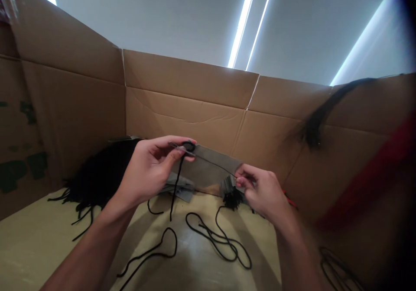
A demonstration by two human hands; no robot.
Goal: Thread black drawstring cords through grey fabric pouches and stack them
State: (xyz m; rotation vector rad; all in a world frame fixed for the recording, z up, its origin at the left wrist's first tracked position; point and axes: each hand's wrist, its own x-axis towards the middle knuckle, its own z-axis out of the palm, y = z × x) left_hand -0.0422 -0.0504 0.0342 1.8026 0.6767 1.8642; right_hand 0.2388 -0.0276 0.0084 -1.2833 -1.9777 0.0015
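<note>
Left hand [147, 174] pinches a looped black cord [189, 146] on thin wire [208, 160], right hand [260, 191] holds the wire's far end, hands apart before the cardboard wall [185, 79].

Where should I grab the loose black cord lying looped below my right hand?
Pinch the nearest bend of the loose black cord, coming from above on your side. That bend lies flat and apart from the other strands, so it should lift cleanly.

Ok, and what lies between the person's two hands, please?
In the head view, a thin dark strand stretches from the left hand to the right hand, with a grey flat sheet behind it.
</note>
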